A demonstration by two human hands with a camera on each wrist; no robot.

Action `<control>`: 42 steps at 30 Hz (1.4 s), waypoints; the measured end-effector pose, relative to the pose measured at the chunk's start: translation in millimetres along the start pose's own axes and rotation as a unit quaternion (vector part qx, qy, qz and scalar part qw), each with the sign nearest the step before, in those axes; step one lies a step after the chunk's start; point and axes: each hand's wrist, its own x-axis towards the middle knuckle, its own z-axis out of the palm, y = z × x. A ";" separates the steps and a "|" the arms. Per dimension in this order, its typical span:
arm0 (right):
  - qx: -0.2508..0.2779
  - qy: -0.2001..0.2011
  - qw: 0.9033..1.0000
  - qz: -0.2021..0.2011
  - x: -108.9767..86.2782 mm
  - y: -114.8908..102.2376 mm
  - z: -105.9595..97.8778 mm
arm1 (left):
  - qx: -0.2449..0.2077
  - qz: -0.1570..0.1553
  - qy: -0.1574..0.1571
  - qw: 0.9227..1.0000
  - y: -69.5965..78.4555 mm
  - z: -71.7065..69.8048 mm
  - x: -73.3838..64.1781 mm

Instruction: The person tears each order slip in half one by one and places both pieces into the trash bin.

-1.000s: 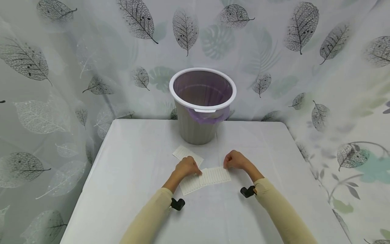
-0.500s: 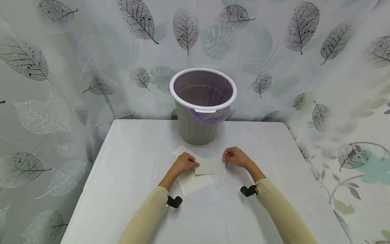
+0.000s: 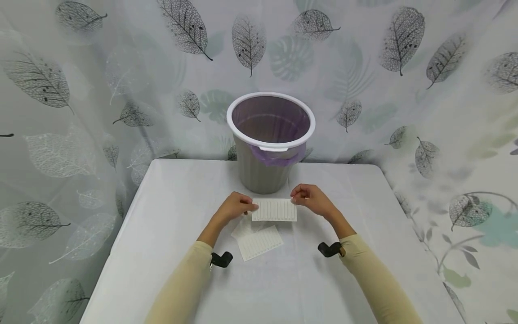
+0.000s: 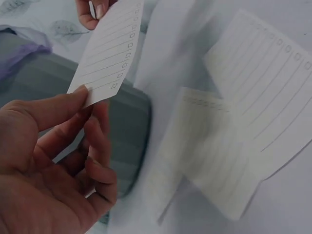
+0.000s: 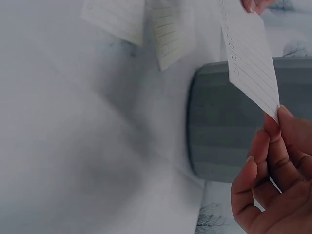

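Observation:
A cream slip of paper [image 3: 274,210], printed with ruled lines and a row of small boxes, is held up off the table between both hands. My left hand [image 3: 234,207] pinches its left end between thumb and fingers, which shows closely in the left wrist view on the paper slip [image 4: 105,58]. The opposite end is pinched by my right hand [image 3: 313,200], with thumb and forefinger at the corner in the right wrist view. Below lie more lined paper slips [image 3: 260,243], overlapping one another on the white table [image 3: 344,279].
A grey bin [image 3: 263,173] with a white rim and a purple liner stands behind the hands, near the table's back edge. Leaf-patterned curtains [image 3: 162,67] hang behind and on both sides. Each wrist carries a small black camera mount [image 3: 221,259].
Both hands have lifted the paper slip up from the pile and moved it toward the bin, turning it level. The slips underneath now show more fully.

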 end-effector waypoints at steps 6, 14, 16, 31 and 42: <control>-0.016 0.002 0.999 -0.035 6.1 -24.5 -4.0 | 0.003 0.028 -0.004 1.000 17.8 -19.3 -3.3; -0.095 0.000 0.991 -0.096 17.1 -66.7 -5.1 | 0.030 0.072 -0.012 0.997 47.0 -34.4 -10.4; -0.108 0.004 0.989 -0.099 19.6 -74.7 -4.1 | 0.036 0.077 -0.010 0.996 53.3 -37.9 -11.6; -0.093 0.031 0.980 -0.172 15.9 -121.2 -4.0 | 0.110 0.186 0.005 0.976 103.6 -49.3 -15.8; -0.092 0.060 0.975 -0.193 14.1 -142.4 -6.0 | 0.116 0.220 0.017 0.968 137.0 -53.6 -20.6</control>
